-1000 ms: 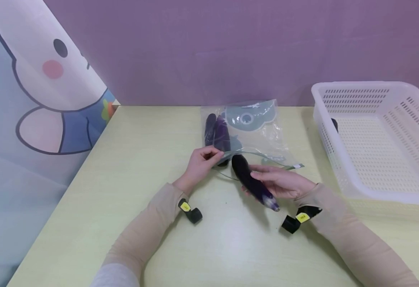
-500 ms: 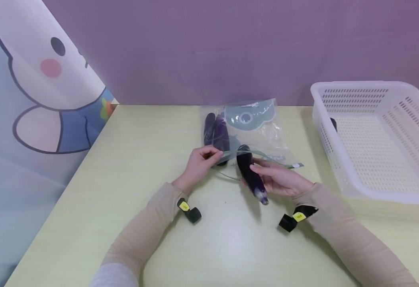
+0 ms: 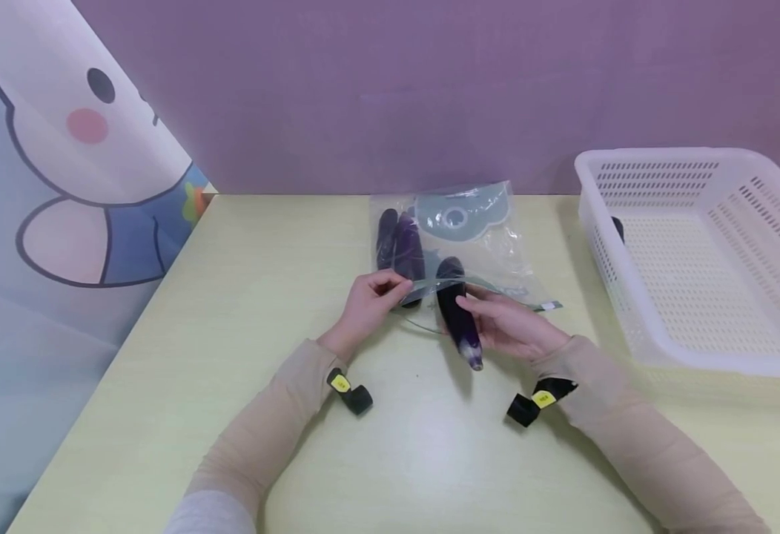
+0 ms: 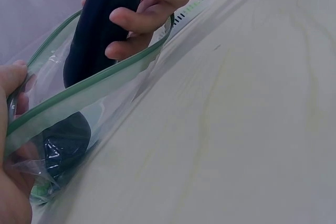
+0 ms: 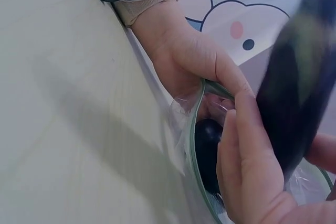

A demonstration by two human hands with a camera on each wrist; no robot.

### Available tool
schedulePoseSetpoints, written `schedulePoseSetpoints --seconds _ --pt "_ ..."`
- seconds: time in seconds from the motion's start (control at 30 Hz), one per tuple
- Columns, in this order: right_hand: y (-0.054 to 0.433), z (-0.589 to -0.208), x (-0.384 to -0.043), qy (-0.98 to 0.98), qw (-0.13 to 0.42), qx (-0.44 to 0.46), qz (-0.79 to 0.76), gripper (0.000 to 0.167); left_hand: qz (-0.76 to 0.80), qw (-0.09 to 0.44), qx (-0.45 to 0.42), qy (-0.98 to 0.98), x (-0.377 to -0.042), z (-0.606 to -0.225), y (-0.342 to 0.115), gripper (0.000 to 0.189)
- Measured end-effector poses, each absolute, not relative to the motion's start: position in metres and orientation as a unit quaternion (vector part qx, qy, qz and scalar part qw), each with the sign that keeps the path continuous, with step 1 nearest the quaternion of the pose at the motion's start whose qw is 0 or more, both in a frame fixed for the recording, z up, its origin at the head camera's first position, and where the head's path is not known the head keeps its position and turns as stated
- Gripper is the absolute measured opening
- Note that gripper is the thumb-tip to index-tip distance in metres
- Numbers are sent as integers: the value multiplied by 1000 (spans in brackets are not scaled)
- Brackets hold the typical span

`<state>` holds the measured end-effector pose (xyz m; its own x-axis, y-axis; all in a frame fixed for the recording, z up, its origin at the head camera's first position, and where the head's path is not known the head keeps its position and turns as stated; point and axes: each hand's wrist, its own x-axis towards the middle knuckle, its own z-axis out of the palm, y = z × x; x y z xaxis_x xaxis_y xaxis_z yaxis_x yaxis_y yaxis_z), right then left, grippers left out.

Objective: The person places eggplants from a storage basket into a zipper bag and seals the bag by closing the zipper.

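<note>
My right hand [image 3: 506, 322] grips a dark purple eggplant [image 3: 458, 315] between thumb and fingers, its pale stem end pointing toward me. The eggplant's rounded far end is inside the mouth of a clear zip bag [image 3: 490, 259]. With thumb and fingertips my left hand [image 3: 373, 300] pinches the bag's edge at the left of the opening. Two more eggplants [image 3: 408, 248] lie side by side in the bag's left part. In the left wrist view the green zip strip [image 4: 105, 74] crosses in front of the held eggplant [image 4: 100, 30], and the mouth gapes around it.
A white perforated plastic basket [image 3: 657, 326] stands on the table [image 3: 263, 259] at the right, with a small dark thing [image 3: 618, 228] showing at its left wall. Behind the table rises a purple backdrop [image 3: 377, 96]. A cartoon-printed cloth [image 3: 56, 348] hangs at the left.
My right hand has moved left and away from me, carrying the eggplant's far end into the bag's mouth. The eggplant has turned more upright in view. My left hand keeps its pinch.
</note>
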<state>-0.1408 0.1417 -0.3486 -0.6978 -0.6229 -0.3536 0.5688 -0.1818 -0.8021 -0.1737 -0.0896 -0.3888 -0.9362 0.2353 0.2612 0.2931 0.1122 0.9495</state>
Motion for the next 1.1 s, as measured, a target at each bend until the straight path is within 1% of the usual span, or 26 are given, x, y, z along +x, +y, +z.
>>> schedulePoseSetpoints --seconds 0.1,0.23,0.3,0.4,0.47,0.67,0.87,1.1 --pt "137 -349 -144 512 377 -24 -771 63 -642 26 -179 -745 -174 -389 -89 11" --pt "129 -349 -148 494 378 -20 -782 58 -646 27 -178 -742 -175 -390 -90 11" --pt "126 -349 -150 493 378 -19 -784 52 -647 25 -177 -741 -175 -391 -90 11" --pt "122 -350 -152 497 377 -17 -782 39 -648 23 -178 -740 -174 -390 -89 11" --pt "122 -350 -153 500 376 -17 -780 34 -648 23 -179 -740 -173 -389 -89 11" --pt "122 -349 -153 504 376 -14 -777 39 -648 25 -179 -740 -174 -388 -89 11" --pt "120 -350 -155 497 379 -13 -780 31 -648 25 -175 -741 -173 -387 -89 12" --pt "118 -350 -156 501 375 -11 -780 40 -648 29 -181 -739 -172 -387 -89 11"
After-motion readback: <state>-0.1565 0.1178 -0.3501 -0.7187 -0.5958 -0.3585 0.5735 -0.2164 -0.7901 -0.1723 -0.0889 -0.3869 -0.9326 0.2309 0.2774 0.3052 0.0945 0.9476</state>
